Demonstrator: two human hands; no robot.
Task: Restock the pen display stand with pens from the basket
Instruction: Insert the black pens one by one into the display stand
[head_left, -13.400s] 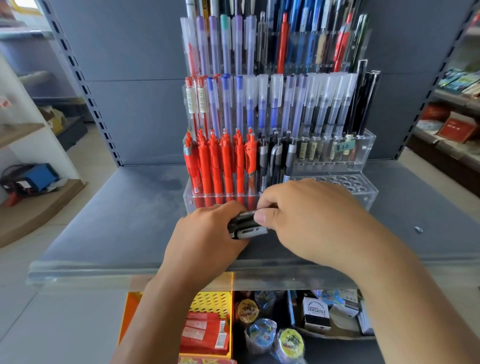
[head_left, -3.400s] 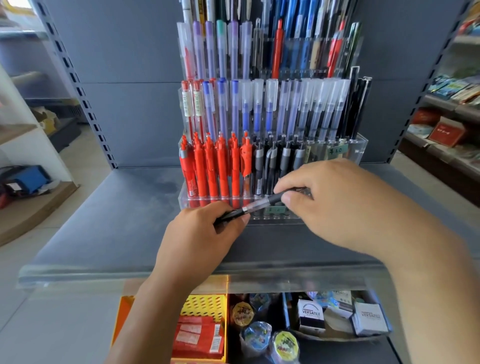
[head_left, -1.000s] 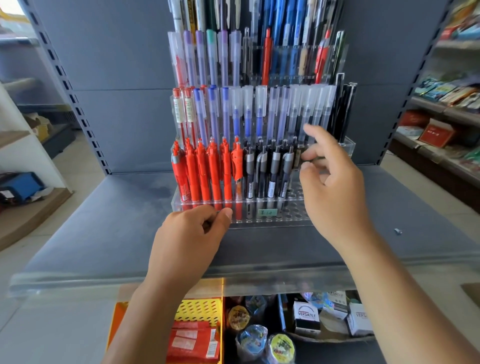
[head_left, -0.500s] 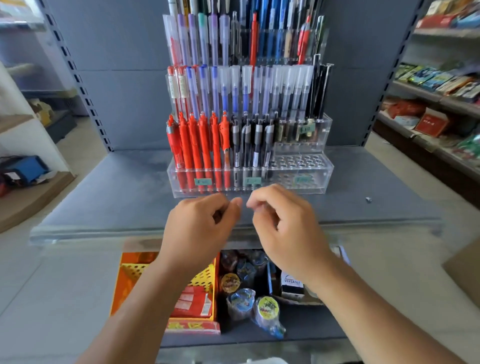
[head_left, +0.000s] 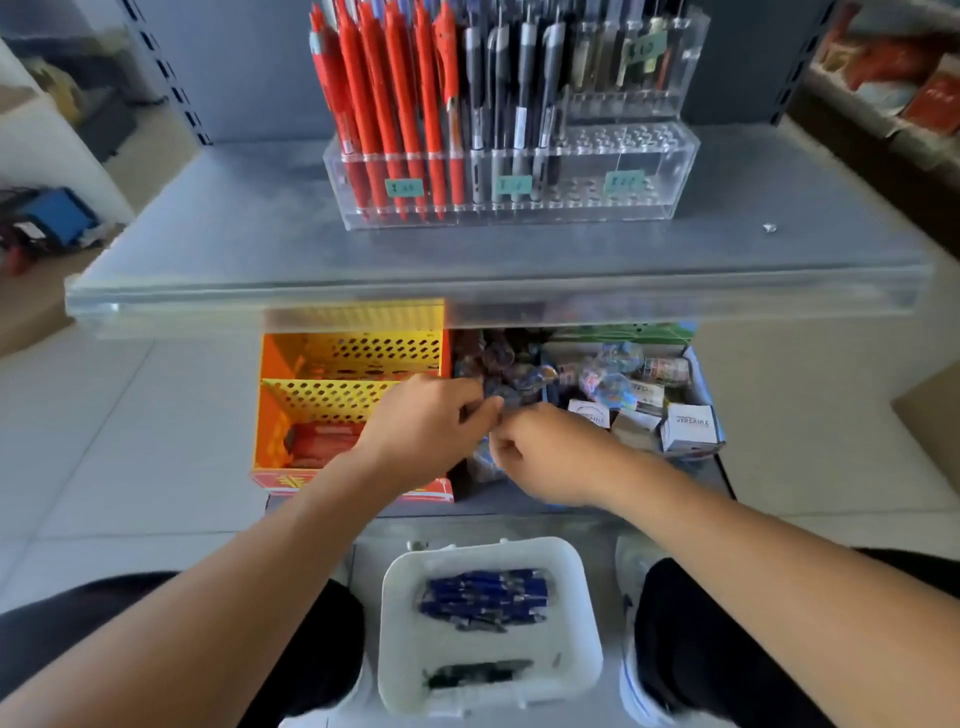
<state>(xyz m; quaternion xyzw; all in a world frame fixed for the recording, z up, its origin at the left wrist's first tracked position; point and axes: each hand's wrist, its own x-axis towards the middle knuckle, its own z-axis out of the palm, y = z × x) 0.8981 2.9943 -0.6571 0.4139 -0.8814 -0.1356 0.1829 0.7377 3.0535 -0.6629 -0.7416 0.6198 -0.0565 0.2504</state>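
Observation:
The clear acrylic pen display stand (head_left: 644, 208) stands on the grey shelf. Its front row holds red pens (head_left: 384, 104) at the left and black pens (head_left: 511, 104) in the middle, with empty holes (head_left: 623, 140) at the right. A white basket (head_left: 582, 597) sits low between my knees, holding blue pens (head_left: 483, 597) and a few dark pens (head_left: 475, 673). My left hand (head_left: 426, 421) and my right hand (head_left: 545, 452) meet fingertip to fingertip in the air between shelf and basket. Their fingers are curled, and I see no pen in either.
The grey shelf (head_left: 208, 249) juts out above a lower shelf. There sit an orange and yellow perforated box (head_left: 332, 384), tape rolls (head_left: 608, 384) and small white boxes (head_left: 685, 426). My dark-trousered knees flank the basket.
My view has tipped down, so the basket now shows. My right hand left the stand's black pens and came down to meet my left hand; both have sunk below the shelf edge.

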